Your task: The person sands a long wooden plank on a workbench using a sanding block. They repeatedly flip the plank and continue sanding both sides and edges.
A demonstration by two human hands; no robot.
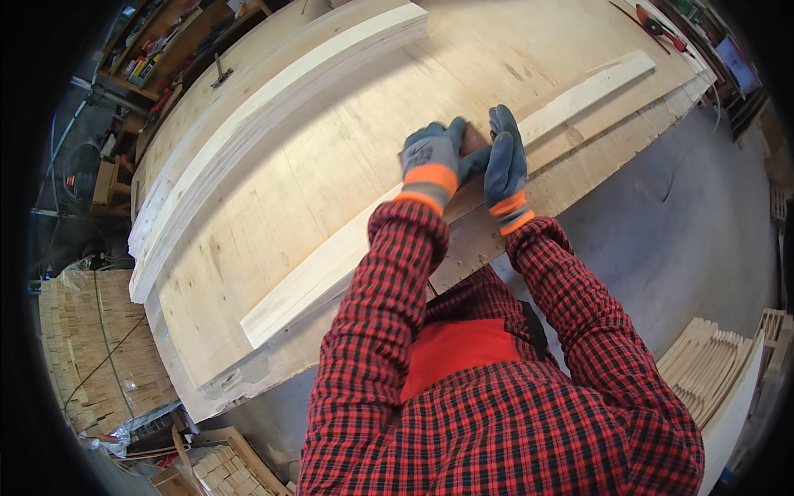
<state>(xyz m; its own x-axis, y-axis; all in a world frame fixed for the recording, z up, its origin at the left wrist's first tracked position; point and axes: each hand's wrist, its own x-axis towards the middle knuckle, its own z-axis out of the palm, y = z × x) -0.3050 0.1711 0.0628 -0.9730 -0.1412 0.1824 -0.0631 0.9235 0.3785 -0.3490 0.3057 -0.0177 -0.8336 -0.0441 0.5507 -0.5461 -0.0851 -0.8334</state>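
Note:
A long pale wooden board [318, 277] lies slantwise along the near edge of a plywood worktable [273, 223]. Over its middle, my left hand [432, 157] is closed in a grey-blue work glove with an orange cuff. A small flat reddish-brown piece [473, 139] shows between its thumb and fingers; its exact kind I cannot make out. Close beside it on the right, my right hand [506, 161], gloved alike, has its fingers stretched out together, with the palm turned toward the left hand. The gloves hide the board's middle stretch.
A stack of long wooden strips [273, 107] runs along the table's far left. A red-and-black tool [657, 29] lies at the far right corner. Bundled wood blocks [103, 339] stand at left, slotted wooden pieces [707, 364] at lower right. Cluttered shelves [161, 45] line the back left.

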